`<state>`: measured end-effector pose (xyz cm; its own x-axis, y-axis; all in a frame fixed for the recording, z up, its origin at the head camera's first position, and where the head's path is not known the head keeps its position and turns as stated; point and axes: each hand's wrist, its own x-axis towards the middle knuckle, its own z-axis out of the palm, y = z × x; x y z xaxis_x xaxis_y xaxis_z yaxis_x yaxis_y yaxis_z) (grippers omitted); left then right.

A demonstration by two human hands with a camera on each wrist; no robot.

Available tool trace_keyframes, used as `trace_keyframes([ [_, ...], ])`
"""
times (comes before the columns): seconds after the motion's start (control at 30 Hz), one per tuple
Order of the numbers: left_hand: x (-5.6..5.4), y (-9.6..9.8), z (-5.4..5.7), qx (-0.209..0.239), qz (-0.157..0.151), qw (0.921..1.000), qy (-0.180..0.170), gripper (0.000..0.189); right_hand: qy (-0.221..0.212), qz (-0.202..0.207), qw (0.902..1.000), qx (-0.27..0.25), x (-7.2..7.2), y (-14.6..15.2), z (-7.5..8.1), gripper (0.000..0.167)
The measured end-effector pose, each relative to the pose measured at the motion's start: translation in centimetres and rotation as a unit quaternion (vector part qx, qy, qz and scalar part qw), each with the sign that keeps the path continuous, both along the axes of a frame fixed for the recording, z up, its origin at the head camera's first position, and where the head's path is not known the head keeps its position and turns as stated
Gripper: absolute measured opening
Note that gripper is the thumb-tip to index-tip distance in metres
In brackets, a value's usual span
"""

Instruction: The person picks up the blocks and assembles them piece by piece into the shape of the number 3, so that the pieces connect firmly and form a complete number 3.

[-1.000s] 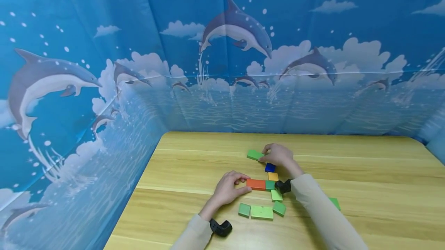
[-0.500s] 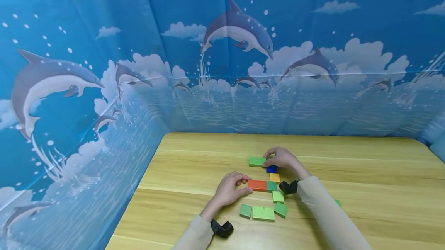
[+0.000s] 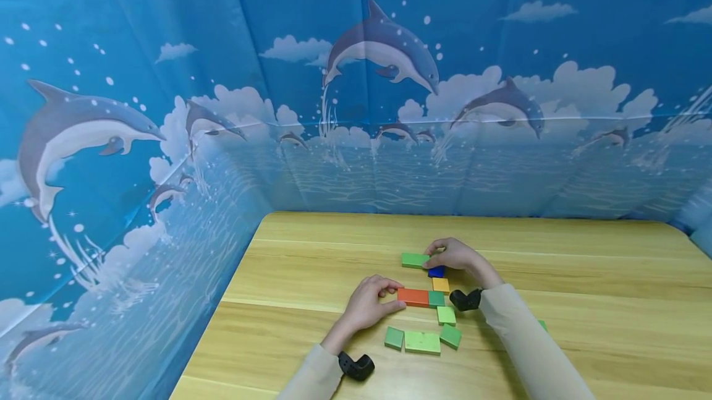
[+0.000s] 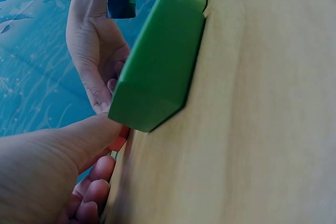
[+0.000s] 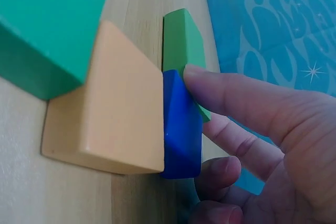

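Note:
In the head view, my left hand holds the left end of a red rectangular block between thumb and fingers. My right hand pinches the right end of a long green block, lying at the upper left corner of a blue block. The right wrist view shows the thumb on that green block, close beside the blue one. Below the blue block come an orange block, a dark green block against the red one's right end, and a light green block.
Nearer the person, a green block, a light green rectangle and another green block form a row. One more green block is mostly hidden by the right sleeve. A dolphin-print curtain borders the wooden table.
My right hand has brought the long green block nearer to the person and turned it from slanted to straight, up against the blue block's corner. My left hand stays at the red block.

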<state>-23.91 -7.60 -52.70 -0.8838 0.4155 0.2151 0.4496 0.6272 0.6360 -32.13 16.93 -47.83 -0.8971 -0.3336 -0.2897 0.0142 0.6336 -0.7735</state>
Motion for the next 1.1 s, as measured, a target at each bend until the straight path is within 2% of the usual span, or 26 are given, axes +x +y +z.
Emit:
trace_keyframes([
  [0.2,0.0,0.0,0.1,0.001,0.001,1.0,-0.003,0.033,-0.017,0.0,0.9997,-0.017,-0.1,0.1,-0.1,0.032],
  [0.5,0.0,0.0,0.1,0.005,-0.001,1.0,-0.004,0.033,-0.017,0.001,0.9996,-0.024,0.0,0.2,-0.2,0.033],
  [0.7,0.0,0.0,0.0,0.003,0.0,1.0,-0.004,0.033,0.027,0.024,0.9992,-0.014,0.5,1.2,-0.3,0.045],
  [0.87,0.1,0.0,0.0,-0.001,-0.001,1.0,-0.003,0.033,0.071,0.032,0.9968,-0.02,2.8,3.9,0.5,0.054],
  [1.0,0.1,0.0,0.0,-0.001,-0.001,1.0,0.001,0.033,0.113,0.03,0.9931,-0.012,5.5,6.7,1.9,0.051],
  [1.1,-0.1,-0.1,-0.1,-0.002,0.002,1.0,-0.001,0.034,0.123,0.042,0.9916,-0.006,7.5,9.2,2.6,0.047],
])
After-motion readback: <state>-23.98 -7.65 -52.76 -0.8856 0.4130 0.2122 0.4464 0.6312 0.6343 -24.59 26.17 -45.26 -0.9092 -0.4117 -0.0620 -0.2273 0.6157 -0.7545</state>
